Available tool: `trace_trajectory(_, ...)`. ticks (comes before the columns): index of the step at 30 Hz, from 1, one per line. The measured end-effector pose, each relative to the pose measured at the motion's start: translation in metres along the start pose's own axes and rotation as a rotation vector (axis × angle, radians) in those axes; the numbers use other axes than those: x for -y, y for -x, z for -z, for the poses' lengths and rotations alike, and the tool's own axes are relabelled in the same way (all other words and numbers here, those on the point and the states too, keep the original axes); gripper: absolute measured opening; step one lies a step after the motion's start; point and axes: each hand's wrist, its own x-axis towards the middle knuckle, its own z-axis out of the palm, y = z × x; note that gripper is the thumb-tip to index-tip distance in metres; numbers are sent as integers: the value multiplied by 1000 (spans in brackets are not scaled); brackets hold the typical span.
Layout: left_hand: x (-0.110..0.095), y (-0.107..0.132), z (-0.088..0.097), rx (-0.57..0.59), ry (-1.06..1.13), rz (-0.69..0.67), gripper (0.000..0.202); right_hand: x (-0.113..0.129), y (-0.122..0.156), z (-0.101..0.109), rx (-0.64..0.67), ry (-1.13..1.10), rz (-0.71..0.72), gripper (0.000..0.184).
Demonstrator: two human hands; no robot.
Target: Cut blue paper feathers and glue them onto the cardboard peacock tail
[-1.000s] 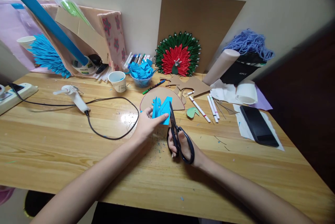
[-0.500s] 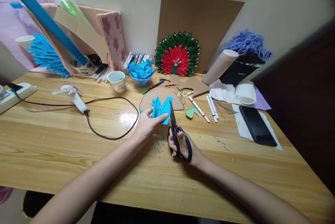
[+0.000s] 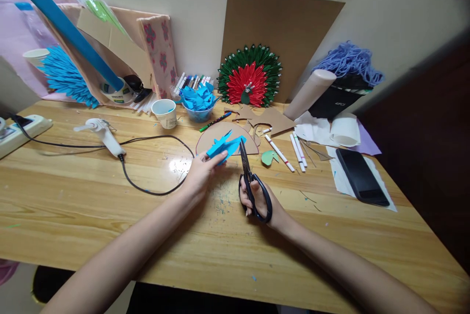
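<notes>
Between its thumb and fingers, my left hand [image 3: 201, 173] pinches blue paper [image 3: 224, 145] with jagged, cut edges. My right hand [image 3: 259, 201] has its fingers through the black handles of the scissors [image 3: 245, 157], whose blades point away from me. The blade tips touch or overlap the right end of the paper. Just beyond lies a half-round piece of brown cardboard [image 3: 205, 137], partly covered by the blue paper. A green paper cutout [image 3: 270, 158] rests to the right of the scissors.
A clear bowl of blue paper pieces [image 3: 199, 101] and a paper cup [image 3: 164, 113] stand behind. The glue gun [image 3: 105, 138] and its cord lie left. Markers [image 3: 279, 153] and a phone [image 3: 362, 177] are right. A red-and-green peacock craft [image 3: 249, 77] leans at the back.
The blue paper has turned and tilted in my left hand, which has moved slightly left. My right hand with the scissors has shifted slightly right.
</notes>
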Motion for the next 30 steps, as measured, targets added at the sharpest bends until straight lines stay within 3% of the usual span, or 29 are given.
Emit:
trace_trajectory(4, -3, -8, 5, -131, 53, -3, 26, 5, 5, -2, 33, 150, 44, 61)
trace_trajectory(9, -7, -15, 15, -241, -179, -166, 38, 11, 11, -5, 149, 227, 17, 60)
trace_trajectory(18, -15, -18, 24, -183, -587, -433, 38, 9, 6, 9, 324, 98, -33, 75)
trace_trajectory(23, -14, -16, 27, -320, -917, -556, 31, 10, 6, 15, 364, 32, -42, 77)
trace_trajectory(30, -14, -14, 26, -253, -844, -582, 31, 17, 4, 11, 350, 79, -59, 79)
